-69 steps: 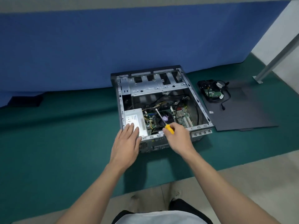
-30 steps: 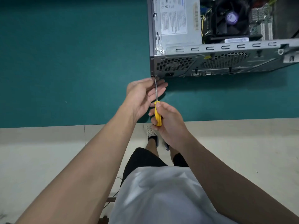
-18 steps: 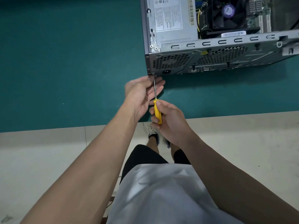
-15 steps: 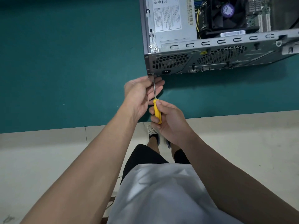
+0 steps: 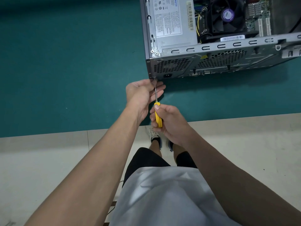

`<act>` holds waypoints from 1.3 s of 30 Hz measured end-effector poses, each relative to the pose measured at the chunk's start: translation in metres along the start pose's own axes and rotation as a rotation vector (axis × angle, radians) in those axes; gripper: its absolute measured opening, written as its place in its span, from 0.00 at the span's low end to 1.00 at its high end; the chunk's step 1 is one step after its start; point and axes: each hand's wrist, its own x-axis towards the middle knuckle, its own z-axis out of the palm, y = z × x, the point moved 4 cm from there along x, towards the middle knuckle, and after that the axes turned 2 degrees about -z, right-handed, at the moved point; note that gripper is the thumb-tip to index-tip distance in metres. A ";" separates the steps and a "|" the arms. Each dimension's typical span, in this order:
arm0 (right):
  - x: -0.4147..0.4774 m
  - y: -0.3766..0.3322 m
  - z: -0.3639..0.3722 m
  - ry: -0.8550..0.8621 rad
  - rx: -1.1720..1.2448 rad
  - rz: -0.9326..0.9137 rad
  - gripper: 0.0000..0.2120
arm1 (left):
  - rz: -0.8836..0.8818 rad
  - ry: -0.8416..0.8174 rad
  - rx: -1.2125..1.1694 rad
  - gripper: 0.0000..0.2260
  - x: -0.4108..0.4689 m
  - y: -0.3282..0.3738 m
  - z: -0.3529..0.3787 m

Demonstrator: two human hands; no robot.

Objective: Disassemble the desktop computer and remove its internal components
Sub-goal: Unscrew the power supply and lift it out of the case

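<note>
A grey metal desktop computer case [image 5: 211, 62] lies open on its side on a teal mat [image 5: 65, 62]. Nothing blocks its near left corner. There the right hand [image 5: 171, 124] grips a yellow-handled screwdriver [image 5: 158, 118], with the tip at the corner's bottom edge. The left hand [image 5: 141, 93] cradles the steel shaft, thumb over fingers in a light pinch. About two seconds earlier both hands were up at the case's open top; for the last second they have kept to this corner. Inside the case sit a silver boxy power supply [image 5: 172, 22], a black cooling fan [image 5: 228, 15] and a green circuit board [image 5: 263, 25].
</note>
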 end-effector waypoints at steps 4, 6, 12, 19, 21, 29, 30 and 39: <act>-0.002 0.002 0.004 0.164 -0.123 -0.028 0.13 | 0.009 0.011 0.029 0.04 0.000 0.001 0.001; -0.001 0.002 0.003 0.276 -0.288 -0.073 0.15 | 0.007 0.014 0.037 0.04 0.000 0.001 0.002; -0.004 -0.002 0.010 0.488 -0.736 -0.231 0.13 | 0.013 0.034 0.064 0.02 -0.004 0.002 0.004; -0.016 -0.003 -0.011 0.082 0.047 0.151 0.11 | -0.003 0.027 0.087 0.04 -0.002 0.004 0.009; -0.025 -0.006 -0.016 -0.058 0.130 0.205 0.11 | -0.016 -0.002 0.060 0.04 -0.002 0.004 0.009; -0.026 -0.016 -0.007 0.300 -0.447 0.042 0.10 | 0.053 0.148 0.245 0.06 -0.006 0.006 0.007; -0.026 -0.016 -0.007 0.305 -0.453 0.044 0.10 | 0.059 0.160 0.258 0.06 -0.006 0.006 0.008; -0.029 -0.017 -0.008 0.156 -0.189 0.100 0.12 | -0.076 -0.008 0.029 0.06 -0.007 0.006 0.010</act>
